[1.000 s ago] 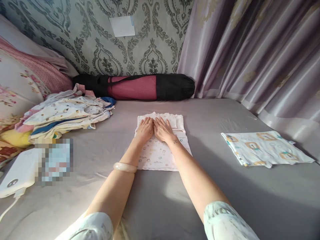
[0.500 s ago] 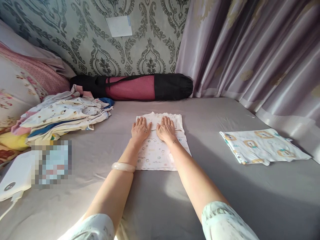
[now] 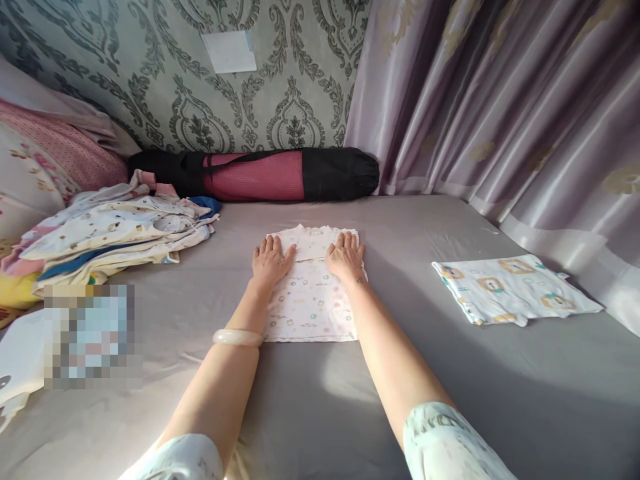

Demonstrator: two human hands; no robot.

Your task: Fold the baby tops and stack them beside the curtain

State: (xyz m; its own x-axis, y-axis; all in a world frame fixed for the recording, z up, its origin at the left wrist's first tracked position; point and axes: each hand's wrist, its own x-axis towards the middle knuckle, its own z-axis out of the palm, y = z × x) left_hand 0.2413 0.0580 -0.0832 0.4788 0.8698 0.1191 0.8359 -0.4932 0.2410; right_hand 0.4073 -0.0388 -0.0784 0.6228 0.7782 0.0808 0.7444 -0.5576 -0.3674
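Observation:
A pale pink garment with a small print (image 3: 311,300) lies flat in front of me, its far part folded over toward me. My left hand (image 3: 270,260) rests on the left side of that fold, palm down with fingers spread. On the right side of the fold lies my right hand (image 3: 345,257), also flat with its fingers stretched out. Neither hand grips the cloth. The garment's exact kind cannot be made out while folded.
A grey sheet (image 3: 400,267) covers the bed. To the right lies a folded white printed garment (image 3: 520,290). A heap of clothes (image 3: 120,227) and a white device with a cable (image 3: 25,347) are at left. A black and red long bag (image 3: 255,177) lies along the wall.
My hands have slid apart, the left one outward to the left and the right one to the right, across the folded part. The view has shifted slightly.

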